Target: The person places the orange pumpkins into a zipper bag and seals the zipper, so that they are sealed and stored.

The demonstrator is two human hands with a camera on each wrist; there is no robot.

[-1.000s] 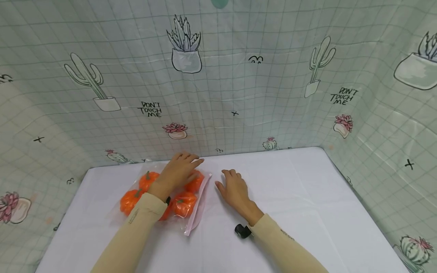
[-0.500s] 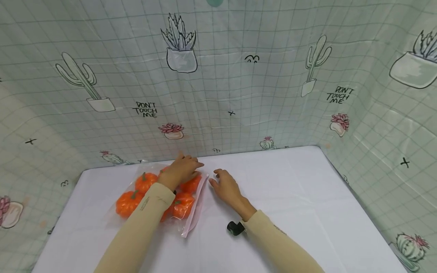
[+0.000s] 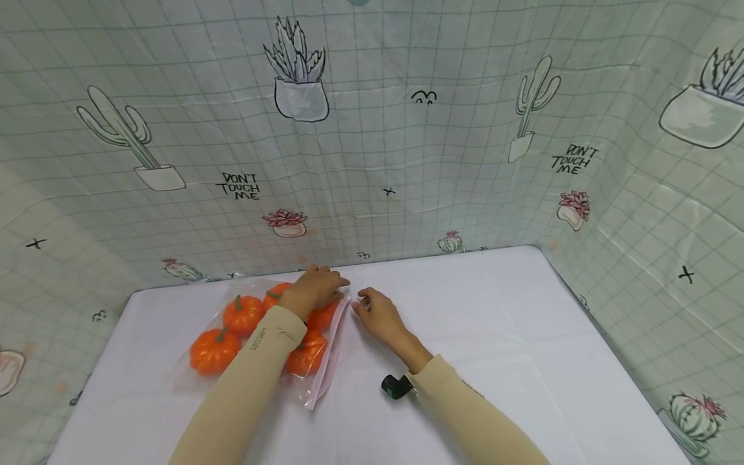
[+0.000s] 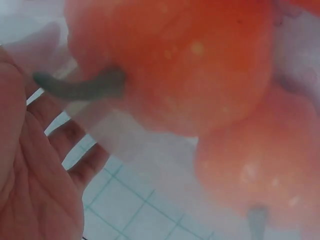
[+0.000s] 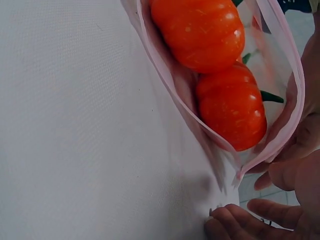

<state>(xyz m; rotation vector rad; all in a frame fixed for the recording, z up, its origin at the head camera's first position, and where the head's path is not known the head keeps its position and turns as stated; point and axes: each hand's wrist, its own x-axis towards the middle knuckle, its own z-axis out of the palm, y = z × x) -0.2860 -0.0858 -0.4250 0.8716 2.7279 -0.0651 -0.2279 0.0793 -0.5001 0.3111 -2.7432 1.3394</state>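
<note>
A clear zip bag [image 3: 321,380] with a pink zip edge lies on the white table, holding several small orange pumpkins [image 3: 214,352] with green stems. My left hand [image 3: 314,289] is over the bag's far side, fingers extended along the film beside a pumpkin [image 4: 175,65] in the left wrist view. Just right of the bag's far corner is my right hand [image 3: 379,314], its fingers loosely bent and holding nothing. In the right wrist view the bag's mouth gapes, showing two pumpkins [image 5: 232,107] inside; the right thumb and fingers [image 5: 235,222] are close to the mouth's corner.
The white-covered table [image 3: 476,336] extends to the right of the hands. A curtain [image 3: 372,142] printed with a grid and cacti stands behind it and along both sides. A small black camera [image 3: 396,387] sits at the right wrist.
The right hand has moved left, closer to the bag's far corner, with its fingers bending a little more. The left hand has slid slightly right along the bag's far side.
</note>
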